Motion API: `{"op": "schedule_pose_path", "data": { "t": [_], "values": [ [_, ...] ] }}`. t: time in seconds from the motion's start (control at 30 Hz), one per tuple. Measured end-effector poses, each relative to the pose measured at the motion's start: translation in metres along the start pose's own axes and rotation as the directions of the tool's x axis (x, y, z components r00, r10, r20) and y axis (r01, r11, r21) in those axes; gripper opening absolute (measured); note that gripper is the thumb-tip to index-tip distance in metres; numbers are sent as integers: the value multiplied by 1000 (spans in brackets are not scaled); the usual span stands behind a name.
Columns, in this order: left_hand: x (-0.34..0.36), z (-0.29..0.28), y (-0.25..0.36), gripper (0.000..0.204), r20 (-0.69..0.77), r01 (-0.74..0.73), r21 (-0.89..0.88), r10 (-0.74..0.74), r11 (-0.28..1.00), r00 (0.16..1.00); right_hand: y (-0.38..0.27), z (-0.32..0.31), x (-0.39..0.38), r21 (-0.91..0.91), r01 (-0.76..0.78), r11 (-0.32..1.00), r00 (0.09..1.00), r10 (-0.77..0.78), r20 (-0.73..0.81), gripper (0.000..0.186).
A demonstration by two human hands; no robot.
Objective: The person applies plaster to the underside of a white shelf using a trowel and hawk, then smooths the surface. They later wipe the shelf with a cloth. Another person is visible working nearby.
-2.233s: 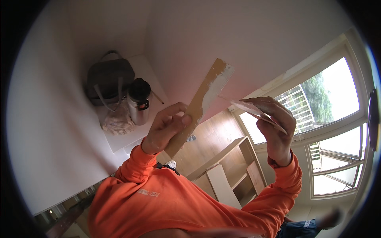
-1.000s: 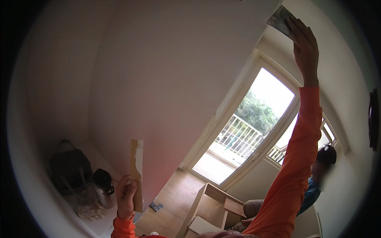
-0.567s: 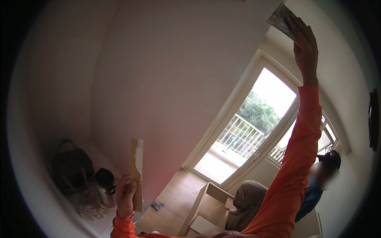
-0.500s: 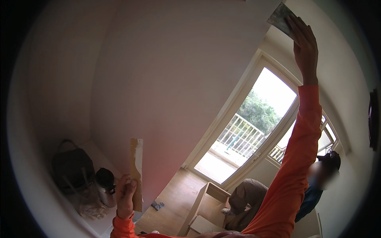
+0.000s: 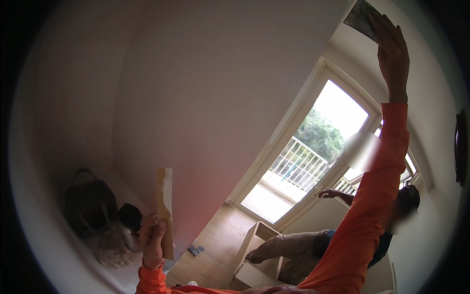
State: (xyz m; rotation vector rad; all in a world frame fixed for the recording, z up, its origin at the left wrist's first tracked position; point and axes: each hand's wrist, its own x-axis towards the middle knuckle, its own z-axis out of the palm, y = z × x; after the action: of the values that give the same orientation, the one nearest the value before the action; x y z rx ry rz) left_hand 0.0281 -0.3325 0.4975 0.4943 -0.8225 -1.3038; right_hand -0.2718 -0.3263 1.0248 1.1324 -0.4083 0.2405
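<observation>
My right hand (image 5: 393, 51), arm raised high at the upper right, is closed on a flat, rectangular grey scraper blade (image 5: 361, 20). Its fingers lie along the near side of the blade. The blade is by the upper end of the large pale wall's (image 5: 210, 98) slanting edge; I cannot tell whether it touches. Low on the left, my left hand (image 5: 153, 242) grips an upright, narrow tan strip (image 5: 165, 196) between thumb and fingers. White paste is smeared along one side of the strip, which stands in front of the wall.
On the left sit a dark backpack (image 5: 90, 203), a dark-lidded bottle (image 5: 130, 218) and a crumpled light bag (image 5: 115, 252). Beyond the wall edge are a glass door (image 5: 306, 152), an open wooden cabinet frame (image 5: 252, 245) and a small grey object (image 5: 196, 250). Another person (image 5: 293, 245) is behind my right arm.
My right hand and the blade have shifted right and slightly down. My left hand and the strip moved slightly left. The other person has changed posture, with a hand now stretched toward the door.
</observation>
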Motion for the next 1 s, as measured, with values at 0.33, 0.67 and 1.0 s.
{"op": "schedule_pose_path", "data": {
  "t": [0.33,0.67,1.0],
  "values": [
    [0,0,-12,25,-21,-11,32,12,999,1000,-30,-18,52,-14,-32,999,994,33,103,32],
    [-1,-2,-8,24,19,17,28,-18,999,1000,-33,-23,67,6,-21,1000,985,20,172,29],
    [-4,4,-7,30,-3,-9,5,9,1000,1000,18,-1,31,-96,122,988,965,-95,246,55]
  ]
}}
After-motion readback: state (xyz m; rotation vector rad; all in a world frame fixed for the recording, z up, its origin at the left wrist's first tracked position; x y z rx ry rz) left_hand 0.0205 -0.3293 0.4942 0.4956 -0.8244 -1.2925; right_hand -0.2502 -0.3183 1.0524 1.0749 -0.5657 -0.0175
